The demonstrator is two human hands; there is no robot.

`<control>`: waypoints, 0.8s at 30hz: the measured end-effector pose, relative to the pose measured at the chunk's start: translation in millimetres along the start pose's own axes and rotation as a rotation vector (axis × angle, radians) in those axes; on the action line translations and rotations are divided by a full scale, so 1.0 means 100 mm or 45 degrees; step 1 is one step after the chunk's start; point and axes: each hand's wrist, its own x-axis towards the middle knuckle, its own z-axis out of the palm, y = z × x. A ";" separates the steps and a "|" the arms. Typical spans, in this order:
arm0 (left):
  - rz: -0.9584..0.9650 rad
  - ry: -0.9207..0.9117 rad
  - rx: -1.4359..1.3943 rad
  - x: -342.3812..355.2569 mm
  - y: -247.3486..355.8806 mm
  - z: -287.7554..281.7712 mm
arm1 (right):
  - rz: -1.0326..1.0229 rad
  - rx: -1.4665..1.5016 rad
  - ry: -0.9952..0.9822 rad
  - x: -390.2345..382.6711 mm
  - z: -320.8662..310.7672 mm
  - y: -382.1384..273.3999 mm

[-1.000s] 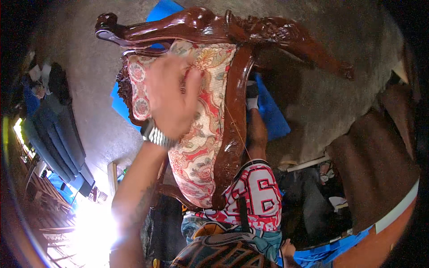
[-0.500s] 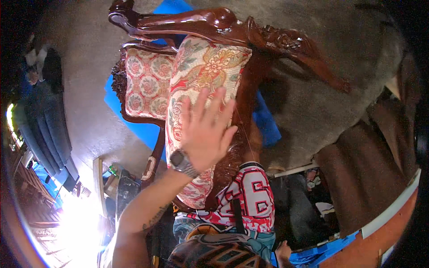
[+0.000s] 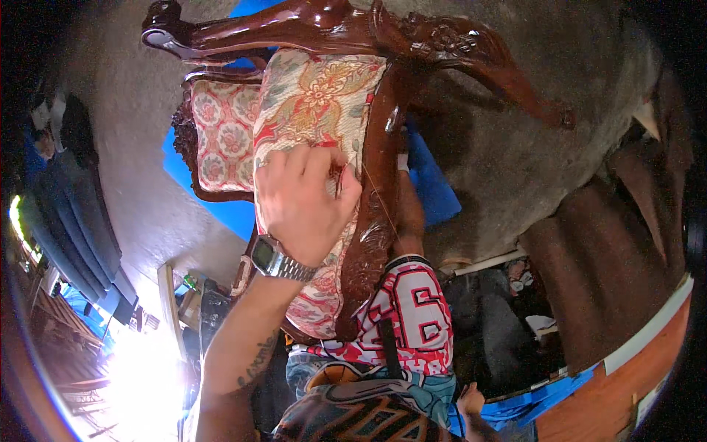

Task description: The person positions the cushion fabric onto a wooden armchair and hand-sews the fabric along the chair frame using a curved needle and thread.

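Observation:
A dark brown carved wooden chair [image 3: 390, 118] is tipped over in front of me. Its floral upholstered seat [image 3: 317, 92] faces up beside the patterned backrest [image 3: 224, 136]. My left hand [image 3: 305, 199], with a watch at the wrist, rests on the seat with fingers bent and the thumb by the fabric's right edge; whatever lies between the fingers is hidden. A thin thread [image 3: 379, 197] runs from that edge down over the carved rail. My right hand [image 3: 471, 400] is low at my right side, small in view, its fingers curled; its contents cannot be made out.
Blue sheeting [image 3: 431, 177] lies under the chair on the concrete floor [image 3: 501, 169]. Brown cloth [image 3: 582, 272] hangs at the right, dark cloth [image 3: 74, 199] at the left. Bright light glares at lower left. My leg [image 3: 411, 225] is close beside the chair rail.
My left hand has gone from lying flat with spread fingers to bent fingers at the seat's edge. The chair appears shifted left and slightly up in view. The right hand shows higher.

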 end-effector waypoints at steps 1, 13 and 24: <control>0.000 -0.015 0.008 -0.01 0.00 0.02 | 0.056 0.004 -0.021 0.00 -0.01 -0.01; 0.207 0.038 -0.012 -0.15 -0.05 0.15 | 0.402 0.291 0.315 0.23 -0.13 0.09; 0.098 0.155 0.123 -0.30 0.01 0.21 | -0.536 0.923 0.793 1.63 -2.73 -1.11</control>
